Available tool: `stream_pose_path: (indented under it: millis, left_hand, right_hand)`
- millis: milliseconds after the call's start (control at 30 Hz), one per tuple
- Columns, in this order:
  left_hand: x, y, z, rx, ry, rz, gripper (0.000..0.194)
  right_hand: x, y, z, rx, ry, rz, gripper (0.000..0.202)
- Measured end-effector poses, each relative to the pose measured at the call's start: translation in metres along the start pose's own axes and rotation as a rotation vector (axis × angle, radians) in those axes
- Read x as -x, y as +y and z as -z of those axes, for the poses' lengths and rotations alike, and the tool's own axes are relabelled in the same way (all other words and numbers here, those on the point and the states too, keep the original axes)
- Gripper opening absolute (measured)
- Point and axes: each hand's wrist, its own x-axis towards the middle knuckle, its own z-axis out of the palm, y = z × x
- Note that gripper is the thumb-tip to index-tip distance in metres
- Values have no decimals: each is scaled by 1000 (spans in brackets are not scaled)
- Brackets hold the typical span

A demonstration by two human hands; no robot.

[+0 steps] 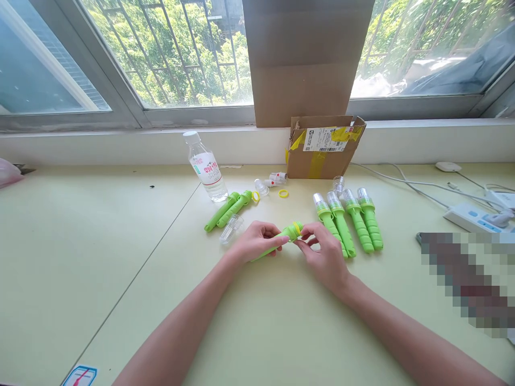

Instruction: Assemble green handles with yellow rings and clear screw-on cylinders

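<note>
My left hand [263, 240] is wrapped round a green plastic handle [290, 231], like a flashlight body, held tilted just above the table. A yellow ring [297, 228] sits around the handle's threaded end. The thumb and fingers of my right hand [322, 247] pinch at that ring's edge; the fingertips partly hide the contact. Left of my hands lie two more green handles [234, 209] without caps and a clear ribbed cap [231, 229]. To the right, several green lights with clear caps [364, 220] lie side by side. Loose yellow rings [283, 193] rest beyond my hands.
Small white and clear parts [276, 179] lie near a cardboard box [322, 153]. Another clear cap [338, 185] stands behind the capped lights. A water bottle [207, 169] is at back left. At right are a power strip [472, 217], cables and a blurred-out object [466, 284].
</note>
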Motion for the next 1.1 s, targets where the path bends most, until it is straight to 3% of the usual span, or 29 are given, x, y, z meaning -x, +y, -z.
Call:
stream_pose_path:
  millis: [133, 333, 433, 533, 667, 1100]
  left_hand:
    - [-1, -3, -4, -125, 77, -109, 36]
    - [-6, -13, -12, -631, 401, -430, 24]
    - [-8, -17, -16, -714, 583, -544, 18]
    - [-9, -21, -19, -735, 682, -611, 19]
    - [-8, -22, -20, -743, 706, -600, 15]
    - [-5, -18, -22, -696, 605, -486, 17]
  right_hand:
    - [0, 0, 0, 55, 46, 11, 14]
    - [-1, -2, -1, 132, 127, 11, 15]
    - [-3, -2, -1, 114, 156, -13, 15]
    - [-4, -2, 0, 73, 139, -44, 15]
    - [-4, 2, 1, 56, 79, -94, 17]
    - [-4, 0, 2, 82, 91, -83, 16]
